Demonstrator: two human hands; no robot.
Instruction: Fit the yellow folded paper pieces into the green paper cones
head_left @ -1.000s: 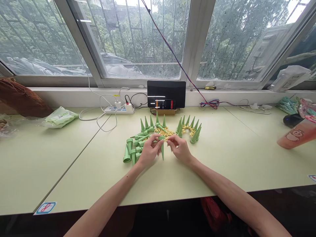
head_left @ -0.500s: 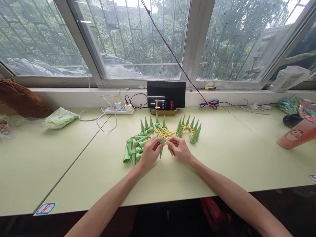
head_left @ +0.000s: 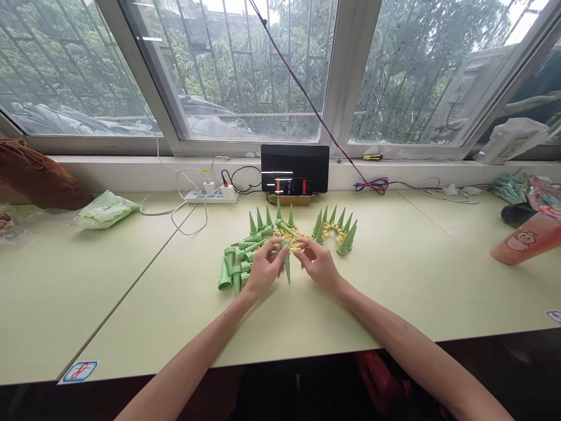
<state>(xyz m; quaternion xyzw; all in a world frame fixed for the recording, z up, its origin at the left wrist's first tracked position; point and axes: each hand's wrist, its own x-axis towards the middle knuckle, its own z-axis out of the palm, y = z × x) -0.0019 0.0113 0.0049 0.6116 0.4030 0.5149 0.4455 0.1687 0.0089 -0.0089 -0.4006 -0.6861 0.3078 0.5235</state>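
Note:
My left hand (head_left: 264,270) is closed around the wide end of a green plastic watering spike (head_left: 287,270), whose tip points down toward the table. Close by on the right is my right hand (head_left: 319,266), its thumb and forefinger parted near the spike's wide end; no held piece can be made out. Behind the fingers lies a pile of small yellow pieces (head_left: 289,235), partly hidden. Several green spikes (head_left: 245,254) lie heaped beside my left hand. More spikes (head_left: 348,240) stand point-up at the right, around other yellow pieces (head_left: 336,233).
A phone (head_left: 293,186) with a lit screen leans against a dark tablet (head_left: 315,164) at the back. To the left are a power strip (head_left: 213,196) with cables and a green packet (head_left: 108,209). A pink drink cup (head_left: 526,237) leans at the right.
The spike in my left hand has tilted, its tip shifting slightly right and its wide end left. My right thumb and forefinger have parted from their pinch at the spike's wide end.

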